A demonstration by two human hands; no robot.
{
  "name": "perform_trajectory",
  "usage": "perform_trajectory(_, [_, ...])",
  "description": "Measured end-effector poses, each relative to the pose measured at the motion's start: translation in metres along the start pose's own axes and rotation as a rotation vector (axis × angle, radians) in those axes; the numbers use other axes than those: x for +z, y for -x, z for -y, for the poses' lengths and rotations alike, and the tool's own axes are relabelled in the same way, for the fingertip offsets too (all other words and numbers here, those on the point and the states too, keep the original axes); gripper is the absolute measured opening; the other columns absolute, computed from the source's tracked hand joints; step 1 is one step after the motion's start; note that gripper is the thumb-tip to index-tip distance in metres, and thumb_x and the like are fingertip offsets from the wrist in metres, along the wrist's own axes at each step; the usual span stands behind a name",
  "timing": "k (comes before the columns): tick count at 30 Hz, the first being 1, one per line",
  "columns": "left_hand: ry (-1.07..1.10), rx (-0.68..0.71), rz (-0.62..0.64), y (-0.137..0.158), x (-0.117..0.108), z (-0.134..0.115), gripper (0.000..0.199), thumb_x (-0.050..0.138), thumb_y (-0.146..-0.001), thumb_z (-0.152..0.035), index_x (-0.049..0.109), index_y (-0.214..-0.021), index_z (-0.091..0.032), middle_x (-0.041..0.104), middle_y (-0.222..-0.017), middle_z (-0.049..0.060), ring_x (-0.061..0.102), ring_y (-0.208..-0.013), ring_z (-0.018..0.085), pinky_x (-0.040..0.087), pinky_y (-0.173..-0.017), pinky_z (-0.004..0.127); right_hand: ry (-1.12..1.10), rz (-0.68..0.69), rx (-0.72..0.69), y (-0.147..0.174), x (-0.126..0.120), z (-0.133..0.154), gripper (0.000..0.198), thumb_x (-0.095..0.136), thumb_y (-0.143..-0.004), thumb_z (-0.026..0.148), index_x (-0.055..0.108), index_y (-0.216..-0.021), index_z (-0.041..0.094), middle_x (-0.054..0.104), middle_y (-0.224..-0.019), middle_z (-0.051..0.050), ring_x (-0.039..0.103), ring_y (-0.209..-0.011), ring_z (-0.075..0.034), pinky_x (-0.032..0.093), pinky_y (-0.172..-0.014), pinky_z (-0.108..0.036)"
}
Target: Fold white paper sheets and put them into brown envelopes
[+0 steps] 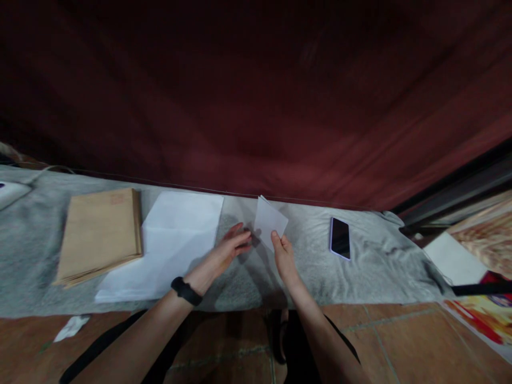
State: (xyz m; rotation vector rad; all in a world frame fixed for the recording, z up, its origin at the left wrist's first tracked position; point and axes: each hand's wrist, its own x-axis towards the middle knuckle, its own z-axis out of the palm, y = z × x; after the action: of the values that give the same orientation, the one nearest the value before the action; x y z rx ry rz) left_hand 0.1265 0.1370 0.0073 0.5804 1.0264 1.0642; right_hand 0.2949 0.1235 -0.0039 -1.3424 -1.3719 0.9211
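A small folded sheet of white paper (269, 220) is pinched in my right hand (283, 253), thumb on top, held over the grey cloth. To its left, my left hand (232, 245) hovers with its fingers apart and nothing in them; a dark band circles that wrist. Beyond the left hand lie large white paper sheets (180, 229), loosely stacked. A pile of brown paper envelopes (102, 229) rests partly on these sheets at the left.
A phone (340, 238) with a purple edge lies on the grey cloth (376, 256) to the right. Behind it all rises a dark red curtain-like surface (256, 106). A white device with a cord (14, 193) sits far left. Crumpled white paper (72, 327) is on the tiled floor (360, 341).
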Motion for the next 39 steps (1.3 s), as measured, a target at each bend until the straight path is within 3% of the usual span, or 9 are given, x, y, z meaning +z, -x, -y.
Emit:
perform_trajectory(4, [-0.075,0.038,0.106,0.002,0.004,0.014,0.055,0.077,-0.073,-0.029,0.059,-0.124,-0.023,0.072,-0.114,0.008,0.07,-0.101,0.023,0.057,-0.081,0.034,-0.334,-0.027,0.125,0.002,0.012,-0.002,0.058,0.04,-0.097,0.06,0.063,-0.124,0.014,0.075,-0.11,-0.012,0.072,-0.098,-0.024,0.059,-0.085,-0.037])
perform_trajectory(7, [-0.118,0.088,0.083,-0.002,0.002,0.017,0.055,0.073,-0.072,-0.024,0.059,-0.125,-0.023,0.073,-0.11,0.007,0.07,-0.096,0.021,0.056,-0.079,0.033,-0.41,-0.028,0.179,0.004,0.016,-0.007,0.053,0.048,-0.093,0.058,0.063,-0.12,0.014,0.075,-0.111,-0.014,0.073,-0.096,-0.025,0.06,-0.081,-0.037])
perform_trajectory(11, [-0.177,0.153,-0.077,-0.012,-0.01,0.011,0.083,0.074,-0.065,-0.015,0.045,-0.143,-0.021,0.072,-0.088,0.0,0.068,-0.082,0.018,0.053,-0.077,0.031,-0.325,-0.068,0.225,0.001,0.004,-0.017,0.049,0.051,-0.089,0.054,0.062,-0.117,0.014,0.072,-0.119,-0.016,0.071,-0.104,-0.026,0.059,-0.082,-0.036])
perform_trajectory(14, [-0.249,0.228,-0.097,-0.016,-0.018,0.004,0.098,0.074,-0.063,-0.014,0.033,-0.152,-0.019,0.068,-0.079,-0.004,0.066,-0.077,0.016,0.051,-0.077,0.029,-0.318,-0.109,0.265,-0.006,-0.011,-0.025,0.046,0.056,-0.084,0.049,0.062,-0.115,0.016,0.073,-0.115,-0.013,0.071,-0.099,-0.025,0.058,-0.076,-0.032])
perform_trajectory(20, [-0.502,0.318,-0.135,-0.02,-0.024,-0.002,0.1,0.066,-0.064,-0.008,0.029,-0.156,-0.02,0.061,-0.081,-0.006,0.056,-0.06,0.009,0.045,-0.058,0.021,0.051,-0.058,0.25,-0.019,-0.026,-0.044,0.036,0.056,-0.079,0.039,0.068,-0.103,0.015,0.072,-0.077,-0.002,0.066,-0.07,-0.019,0.051,-0.064,-0.029])
perform_trajectory(23, [-0.72,0.36,-0.17,-0.024,-0.027,0.002,0.094,0.062,-0.067,-0.006,0.031,-0.155,-0.023,0.063,-0.086,-0.003,0.055,-0.058,0.009,0.046,-0.057,0.022,0.133,-0.043,0.23,-0.018,-0.026,-0.046,0.025,0.059,-0.077,0.031,0.07,-0.096,0.019,0.07,-0.076,0.0,0.065,-0.071,-0.019,0.05,-0.067,-0.029])
perform_trajectory(30, [-1.193,0.478,-0.261,-0.032,-0.031,0.01,0.08,0.056,-0.076,-0.004,0.037,-0.152,-0.019,0.065,-0.109,0.007,0.066,-0.089,0.019,0.056,-0.086,0.034,0.716,0.034,0.193,-0.008,-0.022,-0.029,0.015,0.057,-0.088,0.022,0.07,-0.096,0.022,0.074,-0.086,-0.004,0.069,-0.085,-0.02,0.047,-0.072,-0.025])
perform_trajectory(35, [-1.414,0.645,-0.231,-0.025,-0.029,0.015,0.061,0.049,-0.083,-0.006,0.049,-0.143,-0.014,0.06,-0.132,0.015,0.06,-0.121,0.027,0.05,-0.105,0.041,0.824,0.085,0.2,-0.009,-0.023,-0.022,0.014,0.057,-0.092,0.024,0.07,-0.096,0.021,0.075,-0.087,-0.005,0.07,-0.085,-0.02,0.047,-0.071,-0.024])
perform_trajectory(39, [-1.576,0.797,-0.218,-0.017,-0.023,0.031,0.049,0.047,-0.093,-0.019,0.05,-0.141,-0.014,0.042,-0.154,0.018,0.045,-0.139,0.033,0.043,-0.111,0.051,0.855,0.11,0.189,-0.009,-0.024,-0.02,0.014,0.057,-0.093,0.025,0.07,-0.097,0.021,0.075,-0.09,-0.005,0.07,-0.086,-0.019,0.046,-0.072,-0.024])
